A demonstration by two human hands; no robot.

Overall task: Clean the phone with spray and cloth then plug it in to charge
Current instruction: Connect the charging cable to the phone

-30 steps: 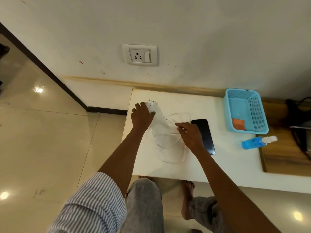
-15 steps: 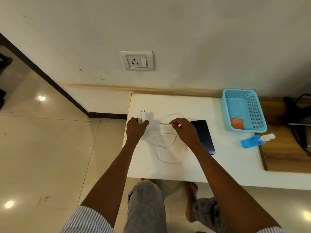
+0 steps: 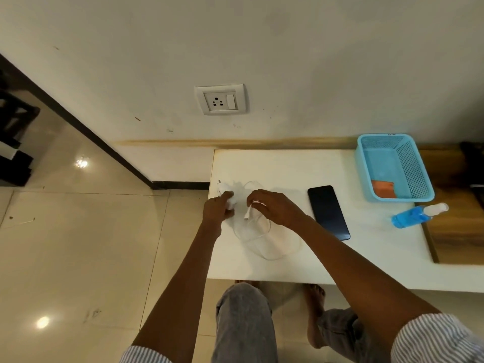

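While the charger adapter (image 3: 225, 193) is clamped in the left hand (image 3: 216, 209), the limp cable's stiff connector (image 3: 247, 214), at 3 o'clock, is pinched by the right hand (image 3: 275, 209).

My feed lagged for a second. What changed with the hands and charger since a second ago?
The left hand drew the white charger plug back toward the table's left edge. The right hand left the phone's side and now pinches the cable end. Phone, spray bottle and basket stayed put.
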